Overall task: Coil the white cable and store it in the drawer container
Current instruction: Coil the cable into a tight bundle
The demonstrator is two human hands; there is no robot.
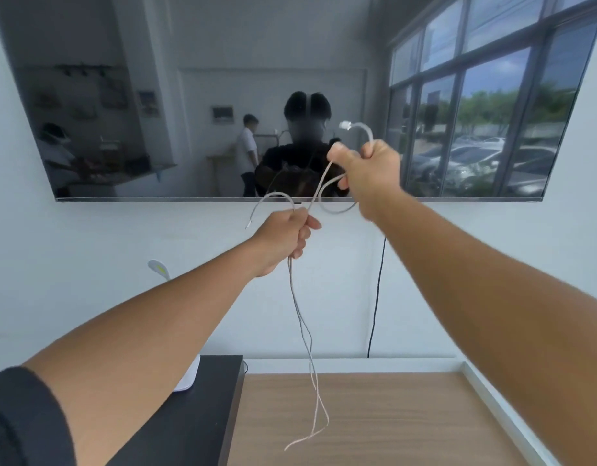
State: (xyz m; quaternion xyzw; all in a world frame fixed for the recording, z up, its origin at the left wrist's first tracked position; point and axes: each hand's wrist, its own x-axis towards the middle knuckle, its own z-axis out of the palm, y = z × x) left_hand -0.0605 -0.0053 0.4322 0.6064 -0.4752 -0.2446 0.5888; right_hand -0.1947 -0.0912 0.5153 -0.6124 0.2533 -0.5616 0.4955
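**Both hands grip cable before dark wall screen**

Head view: a thin white cable (302, 317) is held in mid-air above a light wooden worktop (374, 418). The left hand (283, 237) is closed around doubled strands hanging straight down. The right hand (367, 176), higher, clamps a loop, the white plug end (345, 125) pointing left before the wall-mounted black screen (156, 95).

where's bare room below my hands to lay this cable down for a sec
The wooden surface is bare between the black unit on its left and the white raised edge on its right; only the white cable dangles over it. The black unit is tighter: a white device sits on it.
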